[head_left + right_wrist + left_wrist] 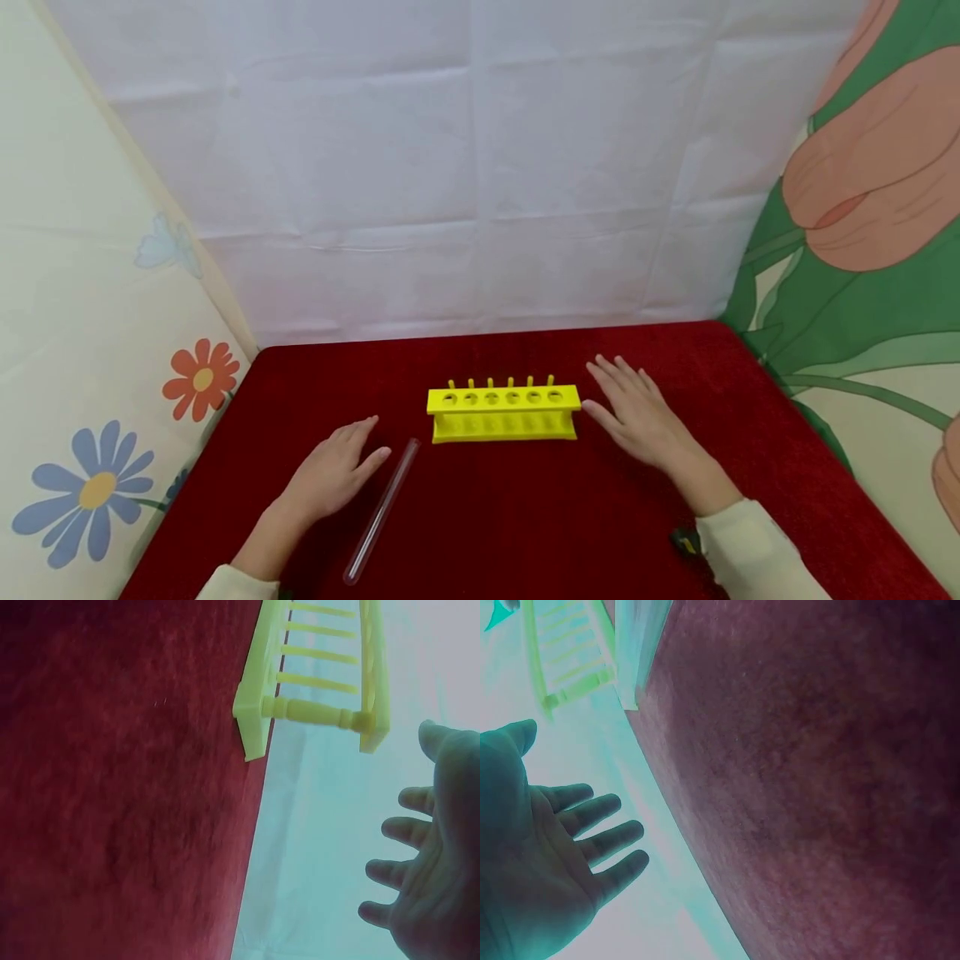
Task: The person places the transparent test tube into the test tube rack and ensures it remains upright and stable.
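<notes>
A yellow test tube rack [504,398] stands upright on the red cloth, its row of holes holding no tubes. Left of it a clear glass test tube [381,512] lies slantwise on the cloth. My left hand [330,471] is just left of the tube, fingers extended and holding nothing; its palm [536,847] shows in the left wrist view. My right hand [637,417] hovers by the rack's right end, fingers spread and grasping nothing. In the right wrist view the rack [311,711] appears beside the right hand [439,855], with a gap between them.
A red cloth [525,517] covers the table. White sheeting [480,167] hangs along the back edge, and flower-patterned panels [97,333] flank both sides. A small dark object [685,542] shows at the right sleeve.
</notes>
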Available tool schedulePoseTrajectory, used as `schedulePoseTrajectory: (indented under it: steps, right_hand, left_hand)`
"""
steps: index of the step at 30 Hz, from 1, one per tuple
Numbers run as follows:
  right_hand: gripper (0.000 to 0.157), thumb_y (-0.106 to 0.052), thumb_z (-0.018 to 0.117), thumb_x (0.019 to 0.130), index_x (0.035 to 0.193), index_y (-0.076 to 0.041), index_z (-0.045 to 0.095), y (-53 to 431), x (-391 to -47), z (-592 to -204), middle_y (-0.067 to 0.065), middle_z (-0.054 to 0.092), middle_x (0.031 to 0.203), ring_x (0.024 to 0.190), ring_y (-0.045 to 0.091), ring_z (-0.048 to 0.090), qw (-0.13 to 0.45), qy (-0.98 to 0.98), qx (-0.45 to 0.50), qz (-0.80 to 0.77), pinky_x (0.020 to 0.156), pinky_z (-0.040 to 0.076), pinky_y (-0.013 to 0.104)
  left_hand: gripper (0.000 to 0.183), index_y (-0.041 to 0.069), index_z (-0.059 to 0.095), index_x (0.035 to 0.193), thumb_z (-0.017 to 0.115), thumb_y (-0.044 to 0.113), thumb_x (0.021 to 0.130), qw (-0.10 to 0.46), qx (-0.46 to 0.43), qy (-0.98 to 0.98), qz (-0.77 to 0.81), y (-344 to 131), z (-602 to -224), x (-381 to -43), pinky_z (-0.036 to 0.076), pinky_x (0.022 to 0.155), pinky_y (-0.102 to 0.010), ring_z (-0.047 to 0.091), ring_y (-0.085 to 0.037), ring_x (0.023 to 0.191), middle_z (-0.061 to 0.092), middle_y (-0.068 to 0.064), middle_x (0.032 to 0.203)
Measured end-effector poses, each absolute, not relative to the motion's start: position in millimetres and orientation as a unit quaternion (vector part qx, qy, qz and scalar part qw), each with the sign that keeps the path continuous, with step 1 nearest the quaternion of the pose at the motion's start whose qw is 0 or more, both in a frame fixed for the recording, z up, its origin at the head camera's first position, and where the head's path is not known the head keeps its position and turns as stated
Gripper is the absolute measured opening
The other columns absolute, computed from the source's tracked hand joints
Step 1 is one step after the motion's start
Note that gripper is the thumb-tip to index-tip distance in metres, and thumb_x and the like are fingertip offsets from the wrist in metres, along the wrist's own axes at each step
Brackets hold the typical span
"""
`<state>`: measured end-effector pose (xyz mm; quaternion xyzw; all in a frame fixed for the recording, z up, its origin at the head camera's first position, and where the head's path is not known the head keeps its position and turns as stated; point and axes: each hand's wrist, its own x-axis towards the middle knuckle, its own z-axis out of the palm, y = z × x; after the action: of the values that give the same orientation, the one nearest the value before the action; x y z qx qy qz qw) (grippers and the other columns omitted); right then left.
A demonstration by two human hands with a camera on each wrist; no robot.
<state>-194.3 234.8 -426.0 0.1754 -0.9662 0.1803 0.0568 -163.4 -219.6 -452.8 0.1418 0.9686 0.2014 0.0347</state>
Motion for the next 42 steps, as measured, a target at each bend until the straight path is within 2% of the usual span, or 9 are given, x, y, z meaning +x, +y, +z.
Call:
schedulePoseTrajectory:
  steps: [20, 42]
  right_hand:
    - [0.062, -0.036, 0.052, 0.105, 0.154, -0.002, 0.038, 213, -197, -436, 0.020, 0.033, 0.161, 0.151, 0.042, 0.023, 0.066, -0.964, 0.195, 0.167, 0.120, 0.016, 0.063]
    - [0.062, -0.036, 0.049, 0.106, 0.157, -0.006, 0.033, 199, -198, -444, 0.017, 0.031, 0.163, 0.151, 0.041, 0.024, 0.050, -0.964, 0.199, 0.167, 0.120, 0.019, 0.061]
  left_hand:
    - [0.058, 0.006, 0.049, 0.147, 0.053, 0.044, 0.104, 0.054, 0.137, 0.968, 0.202, -207, -457, -149, 0.038, 0.112, -0.056, 0.047, -0.034, 0.138, 0.053, -0.014, 0.147]
    - [0.060, 0.007, 0.050, 0.147, 0.055, 0.046, 0.102, 0.063, 0.127, 0.976, 0.168, -201, -467, -146, 0.043, 0.107, -0.054, 0.051, -0.032, 0.134, 0.056, -0.013, 0.143]
